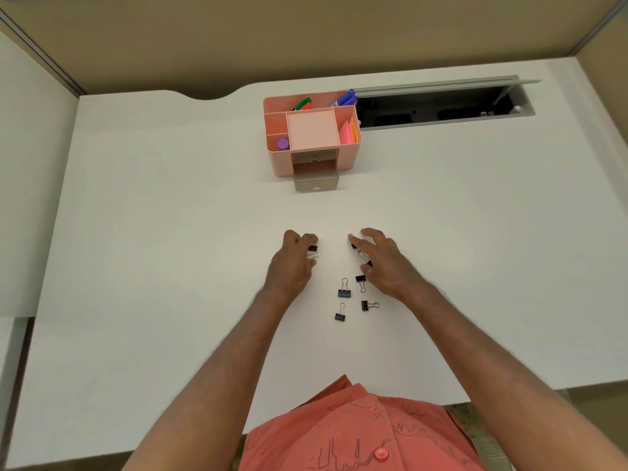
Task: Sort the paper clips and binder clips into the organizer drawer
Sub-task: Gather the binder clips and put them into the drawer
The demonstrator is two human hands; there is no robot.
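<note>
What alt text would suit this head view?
Two bare hands, left hand and right hand, pinch black binder clips on a white desk, with four more loose binder clips between them. Beyond, a pink organizer has its lower drawer pulled open.

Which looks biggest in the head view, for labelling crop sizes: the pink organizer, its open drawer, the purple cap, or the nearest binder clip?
1. pink organizer
2. open drawer
3. purple cap and nearest binder clip: look alike, and the clip lies nearer the camera, so unranked.
</note>
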